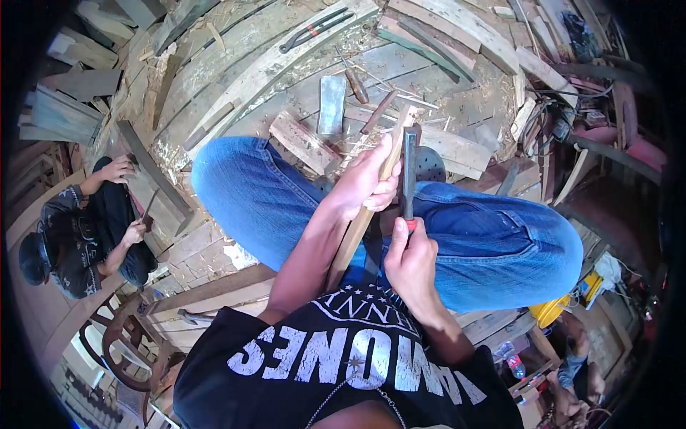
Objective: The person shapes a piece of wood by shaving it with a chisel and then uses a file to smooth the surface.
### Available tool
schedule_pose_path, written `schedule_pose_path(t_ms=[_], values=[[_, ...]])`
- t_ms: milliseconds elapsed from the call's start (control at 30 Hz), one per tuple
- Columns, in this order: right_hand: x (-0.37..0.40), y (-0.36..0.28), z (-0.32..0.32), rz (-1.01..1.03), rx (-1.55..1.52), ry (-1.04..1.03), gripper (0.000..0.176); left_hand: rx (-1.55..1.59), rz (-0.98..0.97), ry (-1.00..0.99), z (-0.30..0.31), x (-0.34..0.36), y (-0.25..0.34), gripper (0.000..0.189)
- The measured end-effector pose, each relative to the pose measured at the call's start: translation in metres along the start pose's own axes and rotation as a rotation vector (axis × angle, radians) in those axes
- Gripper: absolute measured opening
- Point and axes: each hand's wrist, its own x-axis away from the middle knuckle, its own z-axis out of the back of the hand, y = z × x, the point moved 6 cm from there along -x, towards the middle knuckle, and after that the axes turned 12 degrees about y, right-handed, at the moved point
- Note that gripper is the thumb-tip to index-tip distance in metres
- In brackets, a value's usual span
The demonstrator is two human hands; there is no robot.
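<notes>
My left hand (368, 179) is wrapped round a long pale wooden strip (348, 247), which slants up from my lap to beyond my knees. Closed on the red handle of a chisel (409, 175), my right hand (412, 261) sits just to the right of the strip. The steel blade points away from me, nearly parallel to the wood, its end close to the strip's upper part. Most of the handle is hidden inside my fist. Beyond my hands lie a flat grey metal-looking block (331, 105) and a wooden-handled pointed tool (355, 82).
Wood offcuts (304, 139) and shavings cover the floor ahead. Farther out, long-handled pliers (314, 32) rest on a curved plank (261, 75). At left, another person (78, 229) works on a board (153, 179). A yellow container (554, 311) and another person's legs (569, 372) are at lower right.
</notes>
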Motion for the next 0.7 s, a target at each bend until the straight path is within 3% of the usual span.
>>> schedule_pose_path(t_ms=[167, 233, 267, 300, 367, 400, 500, 633, 700], values=[[-0.014, 0.002, -0.005, -0.012, 0.032, 0.036, 0.025, -0.031, -0.002, 0.016, 0.003, -0.002, -0.003, 0.056], [-0.031, 0.001, -0.007, 0.223, 0.047, 0.247, 0.027, -0.069, 0.015, 0.072, 0.003, -0.005, -0.013, 0.057], [-0.066, -0.006, 0.012, 0.115, 0.034, 0.291, 0.03, -0.132, 0.044, 0.046, -0.013, 0.003, -0.036, 0.057], [-0.091, -0.013, 0.031, -0.01, 0.013, 0.31, 0.033, -0.163, 0.166, -0.146, -0.008, 0.0, -0.068, 0.055], [-0.101, -0.004, 0.038, -0.138, -0.074, 0.352, 0.036, -0.153, 0.176, -0.091, -0.006, 0.002, -0.057, 0.054], [-0.093, -0.012, 0.04, 0.01, 0.001, 0.351, 0.036, -0.158, 0.133, -0.066, -0.005, 0.005, -0.045, 0.054], [-0.078, 0.016, 0.035, -0.145, -0.102, 0.292, 0.034, -0.151, 0.079, -0.017, -0.001, 0.006, -0.027, 0.055], [-0.061, -0.019, 0.033, -0.277, -0.408, 0.097, 0.031, -0.075, 0.078, -0.075, -0.001, 0.008, -0.013, 0.056], [-0.051, -0.017, 0.029, -0.299, -0.433, 0.013, 0.029, -0.003, 0.046, -0.236, -0.009, 0.013, 0.003, 0.058]])
